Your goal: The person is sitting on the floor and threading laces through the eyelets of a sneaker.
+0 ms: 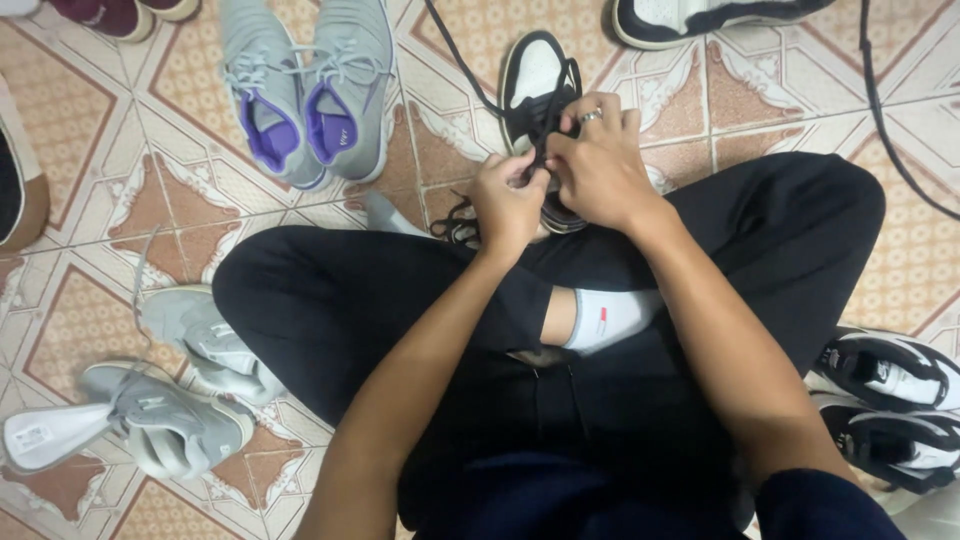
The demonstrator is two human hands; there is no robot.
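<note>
Head view: both hands pinch black lace on black-white sneaker.

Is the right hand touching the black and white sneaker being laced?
Touching. The head view shows the right hand with fingers curled over the black and white sneaker, pinching its black lace.

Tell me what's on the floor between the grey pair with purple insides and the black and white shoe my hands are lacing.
Only bare patterned floor tile separates the grey pair from the black and white shoe in the head view; a black lace trails across near the shoe.
</note>
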